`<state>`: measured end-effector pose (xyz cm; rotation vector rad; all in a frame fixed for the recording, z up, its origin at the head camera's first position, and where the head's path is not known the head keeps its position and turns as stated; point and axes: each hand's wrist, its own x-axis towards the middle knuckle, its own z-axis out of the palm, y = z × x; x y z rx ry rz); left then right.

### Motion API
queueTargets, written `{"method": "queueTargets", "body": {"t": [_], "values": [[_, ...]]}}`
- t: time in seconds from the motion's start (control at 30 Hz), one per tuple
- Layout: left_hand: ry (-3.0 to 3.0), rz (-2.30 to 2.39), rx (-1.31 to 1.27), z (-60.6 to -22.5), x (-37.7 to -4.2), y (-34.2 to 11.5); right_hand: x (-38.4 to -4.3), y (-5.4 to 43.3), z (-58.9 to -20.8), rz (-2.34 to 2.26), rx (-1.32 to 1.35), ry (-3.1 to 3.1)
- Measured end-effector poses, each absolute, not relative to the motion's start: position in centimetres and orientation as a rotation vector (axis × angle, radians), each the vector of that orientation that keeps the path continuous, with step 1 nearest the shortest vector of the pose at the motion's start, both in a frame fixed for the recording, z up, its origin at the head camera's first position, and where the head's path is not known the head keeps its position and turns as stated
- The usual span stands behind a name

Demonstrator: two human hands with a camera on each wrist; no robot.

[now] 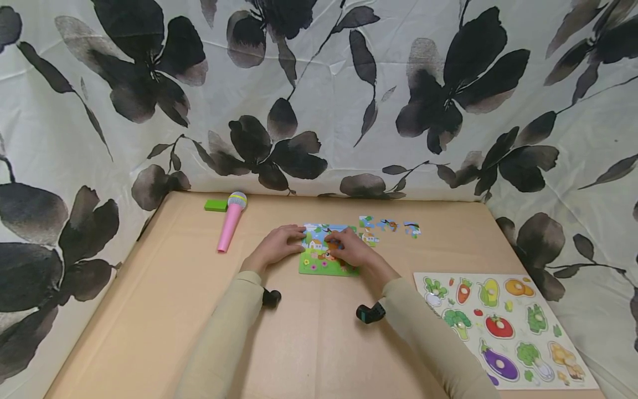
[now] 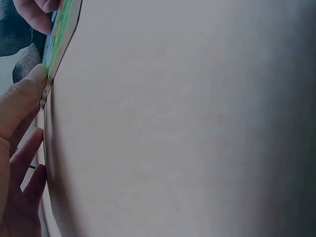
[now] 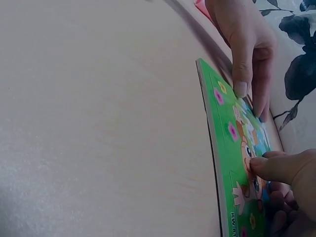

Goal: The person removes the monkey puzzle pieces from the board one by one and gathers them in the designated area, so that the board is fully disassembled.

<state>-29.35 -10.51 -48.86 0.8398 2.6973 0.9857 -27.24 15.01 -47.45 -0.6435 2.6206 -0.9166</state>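
Observation:
A small jigsaw puzzle board (image 1: 319, 270) lies on the table, with a green meadow, flowers and a cartoon animal pictured on it. My left hand (image 1: 279, 246) holds its left edge, the thumb at the side and the fingers by the far corner. My right hand (image 1: 353, 249) is over the board's right part; in the right wrist view its thumb (image 3: 274, 168) touches the animal's face. Its other fingers are curled and partly hidden, so whether they pinch a piece cannot be told. Several loose puzzle pieces (image 1: 387, 224) lie just beyond the right hand.
A pink toy microphone (image 1: 230, 227) and a green block (image 1: 216, 205) lie at the back left. A white vegetable puzzle board (image 1: 503, 302) covers the right front, partly beneath the right forearm. A flowered cloth (image 1: 344, 160) hangs behind the table (image 1: 149, 310).

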Motion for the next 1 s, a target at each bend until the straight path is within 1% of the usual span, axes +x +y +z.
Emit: {"method": "queueTargets", "body": {"t": [0.3,1.0], "values": [[2.690,0.987,0.829,-49.06,-29.37,-10.52,-27.37,14.94,-47.39,-0.882,-0.652,2.613],[2.707,0.980,0.864,-49.02,-29.36,-10.56,-27.31,14.55,-46.97,-0.838,-0.576,2.596]]}}
